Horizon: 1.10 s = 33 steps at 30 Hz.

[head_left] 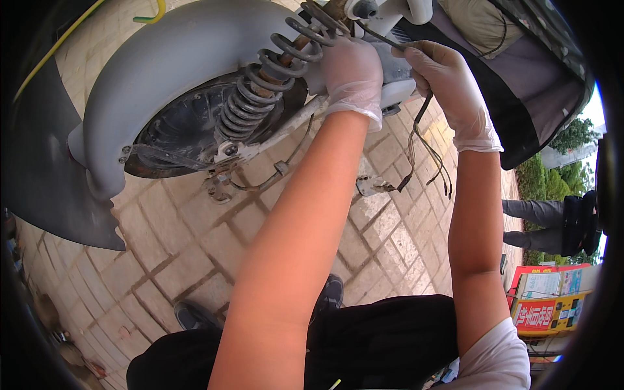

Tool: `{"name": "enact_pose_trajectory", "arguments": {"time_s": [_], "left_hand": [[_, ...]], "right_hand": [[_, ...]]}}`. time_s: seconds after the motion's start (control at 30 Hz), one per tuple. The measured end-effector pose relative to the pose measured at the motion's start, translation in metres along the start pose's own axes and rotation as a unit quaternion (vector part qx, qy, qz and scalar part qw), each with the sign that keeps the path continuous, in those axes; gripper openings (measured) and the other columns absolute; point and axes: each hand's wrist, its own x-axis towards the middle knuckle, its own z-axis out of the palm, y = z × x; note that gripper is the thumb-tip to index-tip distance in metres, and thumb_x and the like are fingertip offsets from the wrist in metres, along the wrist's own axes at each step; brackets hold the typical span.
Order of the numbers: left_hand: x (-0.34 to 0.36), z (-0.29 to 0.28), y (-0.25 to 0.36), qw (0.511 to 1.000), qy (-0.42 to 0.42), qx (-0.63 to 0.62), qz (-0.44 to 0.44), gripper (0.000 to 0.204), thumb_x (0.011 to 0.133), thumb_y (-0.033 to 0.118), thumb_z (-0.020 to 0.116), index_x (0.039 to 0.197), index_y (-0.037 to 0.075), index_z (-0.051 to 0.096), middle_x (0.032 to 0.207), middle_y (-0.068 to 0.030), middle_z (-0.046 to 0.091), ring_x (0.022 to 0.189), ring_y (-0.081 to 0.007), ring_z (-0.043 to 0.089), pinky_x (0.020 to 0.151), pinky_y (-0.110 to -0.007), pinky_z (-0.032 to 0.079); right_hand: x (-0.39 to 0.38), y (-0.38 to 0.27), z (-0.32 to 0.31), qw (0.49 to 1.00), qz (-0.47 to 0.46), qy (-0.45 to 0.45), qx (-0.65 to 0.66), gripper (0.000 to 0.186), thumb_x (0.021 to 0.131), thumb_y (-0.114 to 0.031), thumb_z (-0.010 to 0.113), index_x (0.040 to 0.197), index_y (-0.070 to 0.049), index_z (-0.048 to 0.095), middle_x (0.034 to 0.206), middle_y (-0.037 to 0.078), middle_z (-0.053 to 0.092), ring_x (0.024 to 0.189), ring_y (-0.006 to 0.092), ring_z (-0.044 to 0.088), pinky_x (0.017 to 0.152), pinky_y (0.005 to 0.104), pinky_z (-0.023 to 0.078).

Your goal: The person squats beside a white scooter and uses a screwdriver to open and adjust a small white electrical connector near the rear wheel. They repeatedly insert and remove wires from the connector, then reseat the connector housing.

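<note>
At upper right of centre, the right hand (pixel 447 75), in 1 of 2 thin, wrinkled, translucent gloves (pixel 478 134), pinches 1 slim black cable (pixel 379 34); at upper centre, the left hand (pixel 354 71) is beside 1 coiled metal spring (pixel 247 97), its grip hidden, so I cannot tell its state. Beyond, upper left, 1 smooth, curved grey fender (pixel 130 78) arches over 1 grimy black wheel (pixel 185 127); rectangular pavers (pixel 162 244) lie beneath, with 1 person (pixel 536 214) far right.
</note>
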Motion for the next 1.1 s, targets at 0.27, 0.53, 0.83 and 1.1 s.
{"name": "enact_pose_trajectory", "arguments": {"time_s": [0.27, 0.53, 0.83, 1.1], "left_hand": [[-0.007, 0.003, -0.005, 0.975, -0.085, -0.143, -0.148, 0.047, 0.086, -0.001, 0.044, 0.132, -0.002, 0.050, 0.107, -0.0188, 0.066, 0.096, -0.0295, 0.065, 0.087, -0.036, 0.049], [-0.005, -0.014, -0.042, 0.868, -0.152, -0.448, -0.153, 0.034, 0.094, 0.006, 0.051, 0.128, 0.003, 0.055, 0.102, -0.0032, 0.065, 0.088, -0.0120, 0.063, 0.073, -0.025, 0.051], [-0.070, -0.095, 0.003, 0.818, -0.119, -0.346, -0.444, 0.029, 0.098, 0.008, 0.045, 0.123, 0.001, 0.058, 0.115, -0.0105, 0.066, 0.106, -0.0174, 0.063, 0.095, -0.030, 0.047], [-0.075, -0.099, 0.002, 0.794, -0.126, -0.349, -0.482, 0.024, 0.099, 0.019, 0.051, 0.113, 0.006, 0.065, 0.093, -0.0009, 0.069, 0.083, -0.0102, 0.064, 0.074, -0.025, 0.047]], "right_hand": [[0.006, -0.008, 0.028, 0.997, -0.075, 0.006, -0.001, 0.035, 0.092, -0.018, 0.059, 0.118, 0.004, 0.067, 0.072, -0.004, 0.057, 0.060, 0.0025, 0.044, 0.053, 0.0191, 0.035], [0.017, -0.015, 0.066, 0.990, -0.096, -0.015, -0.099, 0.037, 0.091, -0.018, 0.054, 0.119, 0.005, 0.066, 0.079, 0.013, 0.068, 0.072, 0.0189, 0.063, 0.068, 0.0329, 0.051], [-0.014, -0.014, 0.066, 0.993, -0.025, -0.111, -0.037, 0.040, 0.091, -0.018, 0.056, 0.121, 0.008, 0.064, 0.090, 0.014, 0.070, 0.084, 0.0189, 0.066, 0.081, 0.0309, 0.051], [-0.058, 0.012, 0.043, 0.961, 0.143, -0.149, 0.185, 0.044, 0.097, -0.020, 0.056, 0.135, 0.001, 0.058, 0.083, -0.006, 0.056, 0.066, 0.0017, 0.044, 0.060, 0.0184, 0.040]]}}
